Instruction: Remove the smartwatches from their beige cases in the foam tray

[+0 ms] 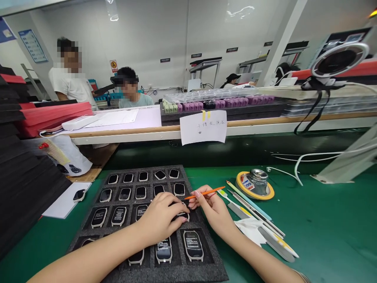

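Note:
A black foam tray [206,271] holds several watch bodies in separate compartments, some with lit text on their screens. Over its right side, my left hand [165,212] has its fingers bent round a watch body [185,214] in the third row, partly hidden beneath them. My right hand [210,206] pinches an orange stick [212,191], whose tip points left toward my left hand. In the front row at the right, a watch body [193,244] shows white text.
A glass bottle [259,179] stands within a yellow tape roll. Brushes, tweezers and a white cloth [250,231] lie right of the tray. Stacked black foam [26,188] rises at left. A shelf [147,135] spans the back, with people beyond.

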Demonstrator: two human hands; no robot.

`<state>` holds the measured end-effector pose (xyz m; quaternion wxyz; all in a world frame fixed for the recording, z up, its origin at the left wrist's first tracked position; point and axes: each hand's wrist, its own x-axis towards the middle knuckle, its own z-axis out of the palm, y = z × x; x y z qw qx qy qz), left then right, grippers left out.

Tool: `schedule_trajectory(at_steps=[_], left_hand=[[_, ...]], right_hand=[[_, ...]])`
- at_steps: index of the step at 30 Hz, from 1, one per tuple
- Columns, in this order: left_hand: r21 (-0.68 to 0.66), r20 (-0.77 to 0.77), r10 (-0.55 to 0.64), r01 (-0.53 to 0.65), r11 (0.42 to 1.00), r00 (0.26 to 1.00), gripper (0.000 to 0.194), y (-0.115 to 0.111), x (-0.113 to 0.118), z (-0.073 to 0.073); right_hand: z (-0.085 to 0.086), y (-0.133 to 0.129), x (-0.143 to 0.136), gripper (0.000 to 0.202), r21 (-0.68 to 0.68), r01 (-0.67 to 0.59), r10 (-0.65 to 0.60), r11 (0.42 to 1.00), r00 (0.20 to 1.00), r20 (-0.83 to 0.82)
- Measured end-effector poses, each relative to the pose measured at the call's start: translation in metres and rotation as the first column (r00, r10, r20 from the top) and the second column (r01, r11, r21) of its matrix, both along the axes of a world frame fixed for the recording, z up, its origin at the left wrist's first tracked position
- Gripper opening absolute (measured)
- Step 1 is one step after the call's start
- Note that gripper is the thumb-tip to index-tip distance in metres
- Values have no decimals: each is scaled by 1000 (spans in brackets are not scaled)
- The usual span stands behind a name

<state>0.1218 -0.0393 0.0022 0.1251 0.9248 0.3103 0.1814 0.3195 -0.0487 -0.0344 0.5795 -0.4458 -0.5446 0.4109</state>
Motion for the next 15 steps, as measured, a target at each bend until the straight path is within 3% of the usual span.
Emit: schedule_trajectory(at_steps=[5, 10, 15], left_hand=[[39, -76, -45, 48, 998, 996, 29, 0, 5, 7], [4, -44, -9, 9, 1000, 999, 39, 1, 7, 7], [-14, 8, 2, -2, 1000, 1000, 25, 4, 4, 5]], right_hand=[[-1, 1, -1, 46, -10, 12, -12, 1000, 1000, -2], [-1, 2, -1, 46, -15, 28, -29, 999, 999, -16], [1, -2, -2, 45, -6, 20, -20, 1000, 1000, -19]])
